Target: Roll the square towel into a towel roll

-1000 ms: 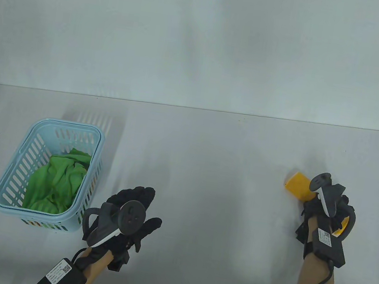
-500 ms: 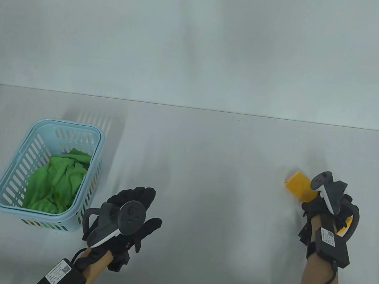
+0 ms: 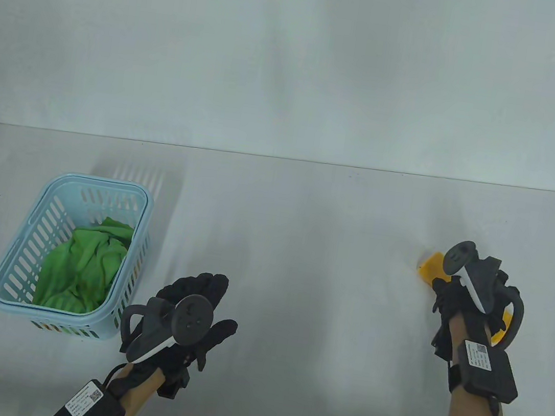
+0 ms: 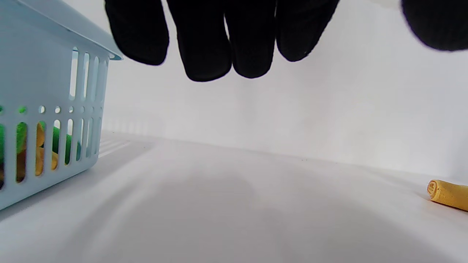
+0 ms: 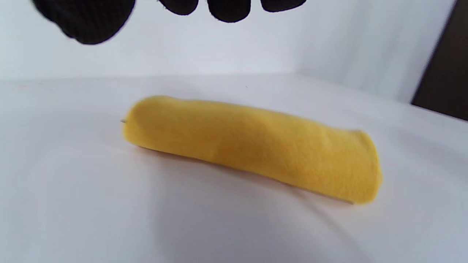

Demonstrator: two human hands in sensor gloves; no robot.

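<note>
Judged nearly finished: yellow towel roll (image 5: 252, 148) lying fully wound on the counter (image 3: 302, 253) at about four o'clock, right grip (image 3: 456, 295) hovering slack and empty above it, left grip (image 3: 196, 305) open, idle, beside basket (image 3: 14, 284) at eight o'clock.

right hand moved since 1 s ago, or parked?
Yes. In the table view the right hand has edged toward the table's far edge, covering more of the yellow towel roll, which lies free.
</note>
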